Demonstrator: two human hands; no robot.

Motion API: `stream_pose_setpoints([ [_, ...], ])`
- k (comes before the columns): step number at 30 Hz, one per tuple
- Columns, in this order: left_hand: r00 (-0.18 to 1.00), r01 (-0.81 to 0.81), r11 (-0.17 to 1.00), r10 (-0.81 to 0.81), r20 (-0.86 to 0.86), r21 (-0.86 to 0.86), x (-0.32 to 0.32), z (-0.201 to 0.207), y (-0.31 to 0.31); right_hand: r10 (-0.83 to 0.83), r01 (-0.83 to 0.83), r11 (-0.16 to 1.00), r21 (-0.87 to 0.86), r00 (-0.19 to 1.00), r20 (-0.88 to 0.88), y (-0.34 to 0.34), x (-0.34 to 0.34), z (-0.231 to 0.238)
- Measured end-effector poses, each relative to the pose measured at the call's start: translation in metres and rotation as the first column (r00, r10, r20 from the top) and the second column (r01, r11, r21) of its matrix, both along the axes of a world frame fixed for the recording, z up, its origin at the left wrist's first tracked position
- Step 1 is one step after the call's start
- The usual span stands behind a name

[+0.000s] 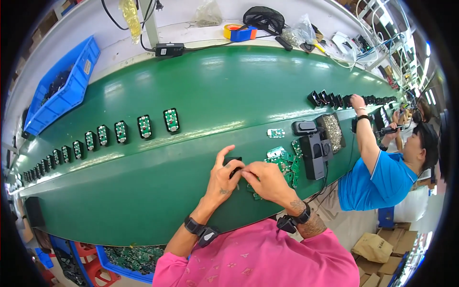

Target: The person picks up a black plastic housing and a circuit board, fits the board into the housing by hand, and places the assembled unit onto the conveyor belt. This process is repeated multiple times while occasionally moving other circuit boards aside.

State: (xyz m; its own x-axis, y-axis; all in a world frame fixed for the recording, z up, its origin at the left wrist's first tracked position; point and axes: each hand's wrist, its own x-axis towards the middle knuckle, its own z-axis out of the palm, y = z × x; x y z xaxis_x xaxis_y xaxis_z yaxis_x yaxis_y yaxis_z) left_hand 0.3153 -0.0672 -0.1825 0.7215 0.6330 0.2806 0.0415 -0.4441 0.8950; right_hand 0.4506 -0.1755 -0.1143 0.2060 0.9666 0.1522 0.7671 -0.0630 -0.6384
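My left hand [221,180] is closed around a small black plastic housing [233,160], holding it just above the green bench. My right hand [270,182] meets it at the housing's near side, thumb and forefinger pinched together; whatever sits between those fingertips is too small and covered to make out. Beside my right hand lies a loose pile of green circuit boards [289,163], with a single board [276,133] apart beyond it. Across the bench, a row of black housings with green boards in them [171,120] runs off to the left.
A grey and black device [313,155] and a tray of small metal parts [332,132] stand right of the boards. A co-worker in blue [377,177] reaches toward black housings [325,99]. A blue bin [64,86] is far left; tape [240,33] lies at the back.
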Motion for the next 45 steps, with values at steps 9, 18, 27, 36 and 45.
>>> stream_pose_setpoints([
  [9,0.998,-0.039,0.997,0.042,0.046,-0.066,-0.005,-0.003,0.009,-0.143,0.194,0.979,-0.057,0.862,0.486,0.023,0.117,-0.011],
  [18,0.981,0.033,0.94,0.033,0.189,-0.339,0.0,-0.008,0.01,0.081,-0.002,0.964,-0.267,0.954,0.288,0.053,0.205,-0.037],
  [27,0.984,-0.024,0.984,0.054,0.168,-0.176,0.004,-0.018,0.008,-0.106,0.026,0.993,-0.117,0.646,-0.756,0.029,0.065,0.001],
  [36,0.987,0.081,0.977,-0.051,0.151,-0.199,0.003,-0.005,0.003,-0.174,0.134,0.984,-0.118,0.585,-0.792,0.01,0.028,-0.021],
  [45,0.949,0.284,0.791,-0.15,0.278,-0.542,0.006,-0.012,-0.006,-0.238,0.222,0.968,-0.117,0.673,-0.7,-0.006,0.014,-0.032],
])
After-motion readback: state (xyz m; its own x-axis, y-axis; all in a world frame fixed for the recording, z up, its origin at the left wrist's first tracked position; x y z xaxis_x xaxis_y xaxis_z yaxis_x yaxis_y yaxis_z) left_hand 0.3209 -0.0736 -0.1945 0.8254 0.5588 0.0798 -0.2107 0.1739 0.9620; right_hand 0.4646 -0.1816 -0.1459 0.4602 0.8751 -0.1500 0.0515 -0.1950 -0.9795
